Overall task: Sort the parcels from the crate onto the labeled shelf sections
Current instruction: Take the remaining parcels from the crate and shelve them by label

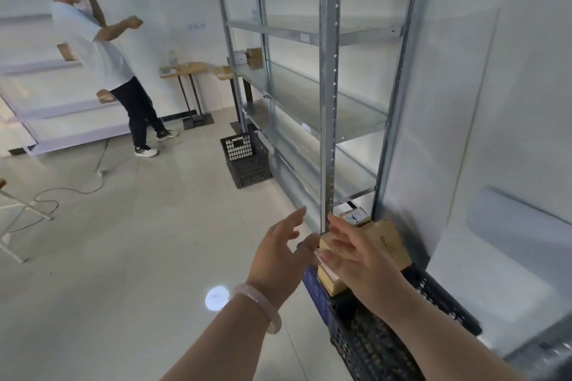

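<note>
The steel upright [329,108] of the shelf rack [349,31] rises just beyond both hands, its foot showing between their fingertips. Farther ahead of the left hand [278,252], a black crate [247,161] sits on the floor against the rack. Two small boxes [252,57] rest on a shelf at the rack's far end. Well off to the left of the left hand stands another person [102,52], with a cable [71,192] trailing over the tiles and wooden desks [185,69] by the back wall.

The left hand is spread, fingers apart, holding nothing, with a pale bracelet [261,303] on its wrist. The right hand [356,257] is also spread with straight fingers, reaching over the parcels. Whether it touches them cannot be told.

Under the right forearm lies the dark mesh crate [368,346]. In it, a brown cardboard parcel [391,241] lies just beyond the right hand. A second parcel [331,284] shows beneath that hand's palm, and a labelled one [356,216] is just past its fingertips.
</note>
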### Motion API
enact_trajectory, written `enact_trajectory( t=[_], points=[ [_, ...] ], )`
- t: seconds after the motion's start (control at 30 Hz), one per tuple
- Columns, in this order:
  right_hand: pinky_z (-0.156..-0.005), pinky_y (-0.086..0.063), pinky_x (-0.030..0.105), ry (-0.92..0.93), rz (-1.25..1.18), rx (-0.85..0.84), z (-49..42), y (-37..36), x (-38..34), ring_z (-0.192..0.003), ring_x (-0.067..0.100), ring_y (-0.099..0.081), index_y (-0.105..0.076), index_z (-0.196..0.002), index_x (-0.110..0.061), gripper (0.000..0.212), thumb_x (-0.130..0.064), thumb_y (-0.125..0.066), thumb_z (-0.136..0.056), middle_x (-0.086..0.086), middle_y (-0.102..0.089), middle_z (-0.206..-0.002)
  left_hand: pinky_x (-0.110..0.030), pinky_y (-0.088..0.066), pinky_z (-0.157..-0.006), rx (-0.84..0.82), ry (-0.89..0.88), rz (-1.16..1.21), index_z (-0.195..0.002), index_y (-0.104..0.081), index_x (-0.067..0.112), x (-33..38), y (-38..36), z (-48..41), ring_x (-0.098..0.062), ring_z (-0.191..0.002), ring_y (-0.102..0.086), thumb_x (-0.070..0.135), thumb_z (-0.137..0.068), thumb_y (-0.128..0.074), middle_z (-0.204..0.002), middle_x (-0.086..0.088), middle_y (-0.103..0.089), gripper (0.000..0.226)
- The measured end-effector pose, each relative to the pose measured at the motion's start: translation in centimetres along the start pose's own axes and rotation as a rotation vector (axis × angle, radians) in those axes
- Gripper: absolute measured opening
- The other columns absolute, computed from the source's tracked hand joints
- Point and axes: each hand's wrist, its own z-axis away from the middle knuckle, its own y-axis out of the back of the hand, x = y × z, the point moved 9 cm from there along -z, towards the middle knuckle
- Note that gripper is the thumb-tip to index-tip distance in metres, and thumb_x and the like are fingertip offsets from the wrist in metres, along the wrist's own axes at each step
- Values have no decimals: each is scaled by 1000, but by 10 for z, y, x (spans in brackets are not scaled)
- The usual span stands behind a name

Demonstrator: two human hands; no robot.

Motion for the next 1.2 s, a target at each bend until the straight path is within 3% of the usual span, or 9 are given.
enact_trajectory(
  t=[0.23,0.3,0.43,0.5,0.63,0.73,0.83,1.07,1.2],
  points=[
    [-108,-42,37,-119,41,124,-100,-16,28,-126,0,-48,-36,-141,-45,81,-80,-55,-70,-22,-52,-135,-20,-44,-95,-165,-76,19,-138,-45,44,-31,-9,-113,0,-111,-53,42,-93,-60,-131,18,-51,47],
    [-104,-46,37,-152,-10,173,-126,-22,31,-119,2,-55,-40,-141,-40,75,-68,-64,-75,-19,-59,-122,-21,-44,-96,-222,-94,37,-133,-45,48,-39,-9,-145,-1,-112,-54,40,-93,-60,-132,16,-52,44],
    [-99,-45,23,-210,-65,334,-155,-15,30,-116,-3,-53,-43,-140,-36,57,-31,-68,-89,-20,-55,-127,-25,-44,-100,-363,-133,65,-135,-45,45,-46,-19,-199,-1,-113,-53,38,-93,-60,-134,15,-53,45],
    [-83,-43,5,-241,-124,401,-161,-8,37,-105,-14,-54,-45,-135,-34,51,-21,-67,-91,-11,-56,-129,-28,-44,-102,-431,-144,75,-137,-46,44,-48,-33,-221,-4,-117,-54,39,-93,-60,-137,15,-52,46],
    [-69,-36,-6,-331,-114,469,-161,6,59,-91,-34,-45,-38,-115,-54,42,-32,-64,-89,-33,-45,-120,-14,-41,-88,-548,-123,104,-141,-45,41,-48,-69,-248,-3,-119,-52,41,-94,-58,-135,17,-52,48],
    [-72,-35,-7,-392,-75,532,-165,27,79,-94,-32,-44,-37,-116,-57,40,-48,-61,-85,-39,-43,-118,-20,-41,-94,-617,-150,84,-142,-44,39,-43,-96,-266,-5,-122,-51,39,-96,-57,-137,17,-51,48],
    [-71,-31,-10,-411,-77,552,-183,47,97,-89,-37,-40,-36,-112,-55,37,-38,-62,-91,-41,-41,-114,-22,-42,-94,-642,-183,55,-142,-44,36,-40,-120,-290,-4,-117,-53,40,-95,-57,-135,16,-53,49],
    [-81,-36,8,-470,-112,553,-223,79,139,-116,-5,-47,-36,-141,-41,55,-39,-61,-92,-24,-46,-129,-19,-41,-88,-681,-210,-45,-143,-43,37,-41,-165,-335,-2,-113,-52,45,-94,-53,-134,16,-52,50],
    [-76,-33,5,-479,-107,587,-237,101,152,-114,-7,-47,-35,-138,-46,55,-41,-62,-90,-29,-43,-130,-5,-39,-72,-755,-198,-37,-145,-41,32,-39,-193,-349,-2,-111,-53,38,-97,-54,-121,19,-53,50]
  ],
)
